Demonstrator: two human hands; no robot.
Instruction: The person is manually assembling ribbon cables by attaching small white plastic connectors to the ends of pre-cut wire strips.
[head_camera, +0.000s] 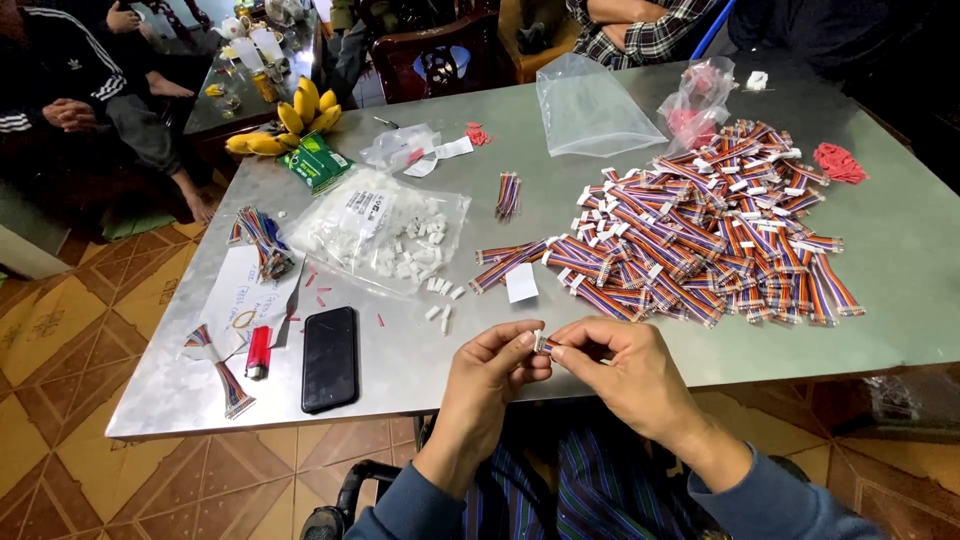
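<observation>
My left hand (492, 370) and my right hand (618, 368) meet at the near edge of a grey metal table (400, 370). Together they pinch a small white connector (543, 343) on a short multicoloured ribbon cable, most of it hidden under my right fingers. Just beyond my hands lies a big heap of the same striped cables with white plugs (700, 235). Loose white connectors (440, 300) lie scattered to the left of it, spilling from a clear plastic bag (385, 225).
A black phone (329, 358) and red lighter (258, 352) lie near the left front edge, with cable bundles (262, 240) on white paper. Bananas (290, 120), a green packet, empty clear bags (590, 105) and red rubber bands (838, 162) sit farther back. Seated people surround the far side.
</observation>
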